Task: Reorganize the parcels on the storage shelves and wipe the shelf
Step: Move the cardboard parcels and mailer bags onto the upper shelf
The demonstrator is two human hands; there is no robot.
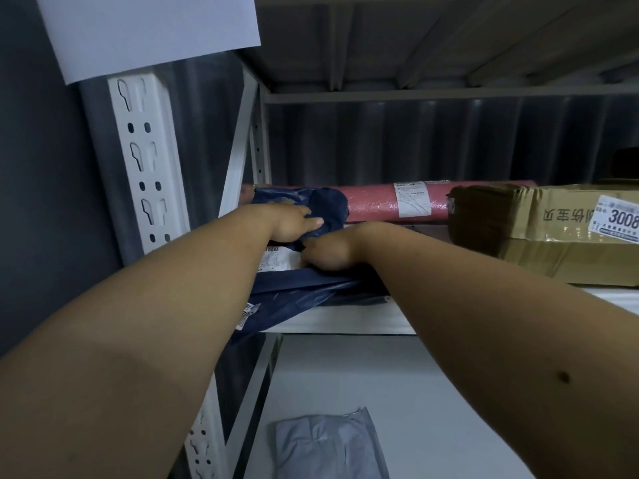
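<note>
Both hands are seen at the L end of the upper shelf (345, 323). Left hand (294, 223) is curled onto a dark blue poly bag (328, 205); right hand (328, 250) is clamped on the same bag's lower edge. A 2nd blue mailer (297, 295) is lying beneath, overhanging the shelf edge. Pink roll (380, 205) is set behind, w/ cardboard box (553, 236) to the R. Grey mailer (328, 444) is lying on the lower shelf (432, 392).

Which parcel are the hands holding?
The dark blue bag at the shelf's left end; both the left hand and right hand grip it. The pink roll and cardboard box lie untouched.
</note>
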